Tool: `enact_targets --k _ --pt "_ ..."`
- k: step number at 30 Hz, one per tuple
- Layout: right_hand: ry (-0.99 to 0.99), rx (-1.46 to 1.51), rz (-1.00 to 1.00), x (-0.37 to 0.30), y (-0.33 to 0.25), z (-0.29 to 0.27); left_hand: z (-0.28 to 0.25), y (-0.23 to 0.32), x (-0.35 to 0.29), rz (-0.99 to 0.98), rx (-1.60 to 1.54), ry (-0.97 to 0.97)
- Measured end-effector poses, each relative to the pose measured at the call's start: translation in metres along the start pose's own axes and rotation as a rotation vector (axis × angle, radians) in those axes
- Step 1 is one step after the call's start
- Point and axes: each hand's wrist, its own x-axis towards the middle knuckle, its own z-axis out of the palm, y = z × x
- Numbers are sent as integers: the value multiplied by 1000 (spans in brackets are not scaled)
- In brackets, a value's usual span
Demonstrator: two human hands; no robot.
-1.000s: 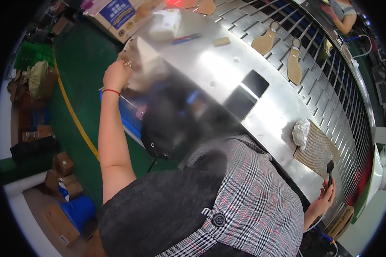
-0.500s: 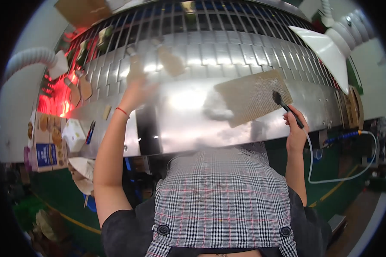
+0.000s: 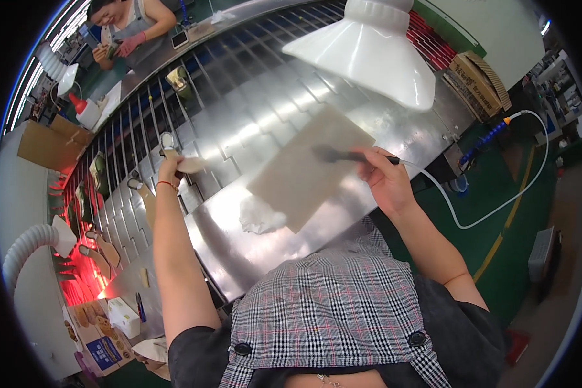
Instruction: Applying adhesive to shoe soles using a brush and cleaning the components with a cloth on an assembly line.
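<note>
My left hand (image 3: 169,173) is at the slatted conveyor (image 3: 246,113), its fingers closed on a tan shoe sole (image 3: 191,165). Beside my left forearm another tan sole (image 3: 147,197) lies on the slats. My right hand (image 3: 389,181) grips a black-handled brush (image 3: 362,157) fed by a thin white tube. The brush head, blurred, is over a brown rectangular board (image 3: 291,184) on the metal work surface. Touching the board's near left edge is a crumpled white cloth or tissue (image 3: 258,216).
A white funnel-shaped hood (image 3: 368,55) hangs over the far right. Soles (image 3: 100,255) lie near the red-lit heater at left. Beyond the conveyor, a co-worker wearing a pink glove (image 3: 131,44) handles a small dark piece. A carton (image 3: 475,87) stands at right.
My view has turned, bringing the co-worker and hood further into sight. My left hand, blurred before, now grips a sole. The brush has moved from the board's right end toward its middle.
</note>
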Motion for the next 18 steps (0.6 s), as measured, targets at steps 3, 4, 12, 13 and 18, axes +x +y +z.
enact_targets --k 3,4,12,13,18 --pt "1 25 -63 6 7 4 54 47 -79 87 -349 -259" --pt "-11 22 -50 5 8 8 56 56 -114 173 -399 -469" --pt "-265 369 136 -2 6 49 109 19 -336 120 -821 -797" --pt "-271 368 149 -5 5 53 116 13 -356 85 -908 -912" --pt "-310 281 195 -18 1 72 123 -23 -403 -207 -932 -773"
